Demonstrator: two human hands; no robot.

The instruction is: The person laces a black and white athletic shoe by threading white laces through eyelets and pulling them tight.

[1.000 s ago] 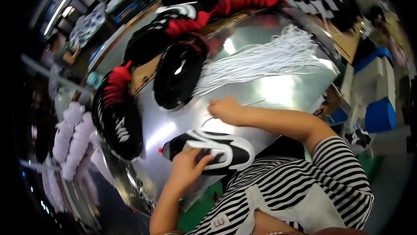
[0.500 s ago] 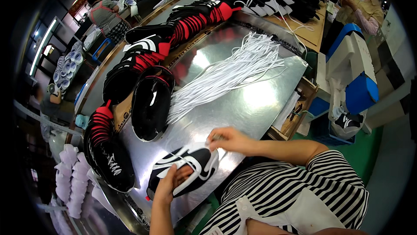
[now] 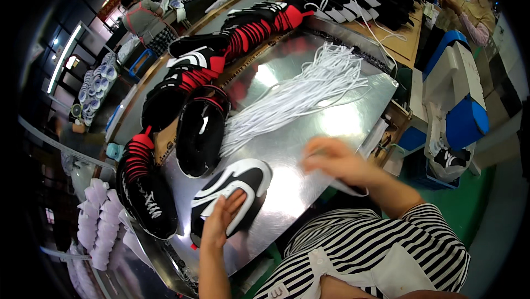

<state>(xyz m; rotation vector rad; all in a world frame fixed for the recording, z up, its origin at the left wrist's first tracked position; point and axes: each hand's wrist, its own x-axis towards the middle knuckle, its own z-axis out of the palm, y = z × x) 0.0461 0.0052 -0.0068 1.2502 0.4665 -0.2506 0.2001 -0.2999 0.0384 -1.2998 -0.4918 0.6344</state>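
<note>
My left hand (image 3: 222, 215) grips a black-and-white shoe upper (image 3: 257, 173) near the front of the metal table, its fingers lying across the upper's middle. A small red tab shows at the upper's lower end. Off to the right, apart from the upper, my right hand (image 3: 337, 160) is raised and blurred, its fingers drawn together. A white shoelace (image 3: 353, 191) trails below this hand; the pinch itself is smeared. Beyond the upper lies a large bundle of white shoelaces (image 3: 292, 97).
Black-and-red shoe uppers (image 3: 201, 133) line the table's left and far sides. Another laced upper (image 3: 146, 202) lies at left. More black uppers (image 3: 381, 1) are piled on a board at the back. A blue-and-white machine (image 3: 466, 119) stands right; people work in the background.
My right hand has moved right, away from the upper, with the lace trailing. My left hand keeps its hold on the upper, which has tilted slightly. The whole view has shifted a little.
</note>
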